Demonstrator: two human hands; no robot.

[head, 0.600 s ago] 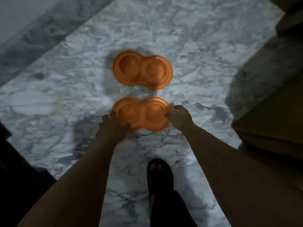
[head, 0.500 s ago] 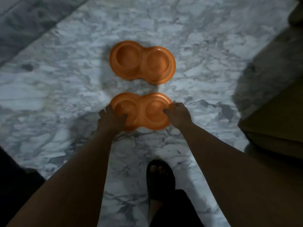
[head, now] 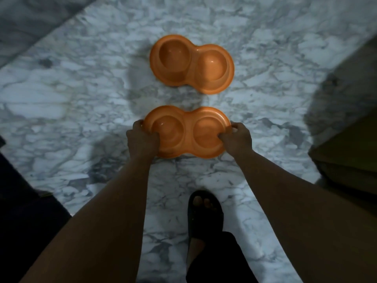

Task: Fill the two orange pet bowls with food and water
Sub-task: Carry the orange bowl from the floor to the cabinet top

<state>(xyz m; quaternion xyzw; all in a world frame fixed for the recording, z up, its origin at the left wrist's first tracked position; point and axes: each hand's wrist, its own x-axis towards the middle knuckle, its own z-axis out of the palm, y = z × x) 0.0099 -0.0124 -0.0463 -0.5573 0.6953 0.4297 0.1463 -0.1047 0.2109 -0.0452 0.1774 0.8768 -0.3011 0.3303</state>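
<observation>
Bowl (head: 186,132) between gripping hands (left hand (head: 141,137), right hand (head: 237,137)).

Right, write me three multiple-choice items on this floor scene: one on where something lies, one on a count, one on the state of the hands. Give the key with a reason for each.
1. Where does the free orange plastic double pet bowl lie relative to the held orange plastic double pet bowl?
A. farther from the person
B. stacked inside it
C. beside the sandalled foot

2. How many round hollows do the two dishes have altogether?
A. two
B. four
C. six

3. What are the left hand and the right hand doing?
A. both hanging idle
B. each gripping one end of the near dish
C. pouring water

Key: 1 A, it sits higher in the view on the grey-veined white marble floor, apart from the near dish. 2 B, each dish shows two hollows. 3 B, fingers curl over the rim at both ends.
</observation>
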